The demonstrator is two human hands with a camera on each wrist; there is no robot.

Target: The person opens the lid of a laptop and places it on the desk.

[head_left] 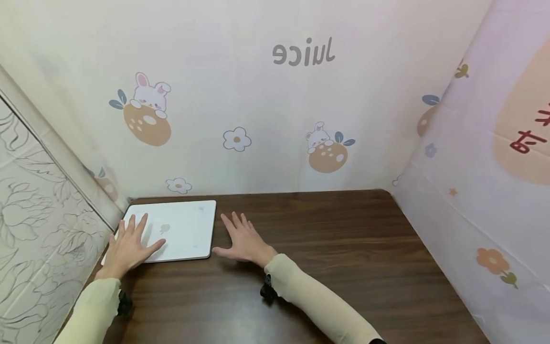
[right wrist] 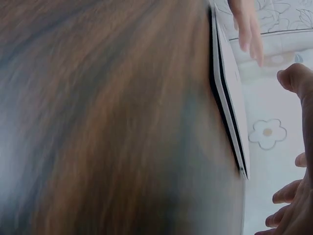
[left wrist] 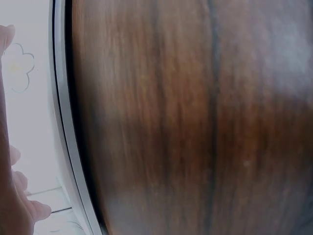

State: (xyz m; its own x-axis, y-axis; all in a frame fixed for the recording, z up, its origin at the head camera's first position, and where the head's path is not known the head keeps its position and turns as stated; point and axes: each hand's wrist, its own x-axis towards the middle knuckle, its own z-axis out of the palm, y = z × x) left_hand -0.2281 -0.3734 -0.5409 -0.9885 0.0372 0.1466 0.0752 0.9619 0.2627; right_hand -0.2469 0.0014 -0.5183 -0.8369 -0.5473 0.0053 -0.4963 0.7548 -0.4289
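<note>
A closed silver laptop (head_left: 185, 234) with an apple logo on its lid lies flat at the table's back left. Over its left part, my left hand (head_left: 127, 251) is spread, fingers straight and thumb pointing right. My right hand (head_left: 245, 241) is beside the laptop's right edge, its fingers extended and apart, with nothing in it. The right wrist view shows the laptop (right wrist: 234, 98) edge-on, with the left hand (right wrist: 247, 29) beyond it. In the left wrist view, the laptop's front edge (left wrist: 68, 112) runs along the dark wood.
The dark brown wooden table (head_left: 326, 248) extends to the right and toward the front. A printed curtain (head_left: 258, 95) with rabbits and flowers stands along its back edge. Patterned cloths hang at the left (head_left: 38, 215) and right (head_left: 472, 191).
</note>
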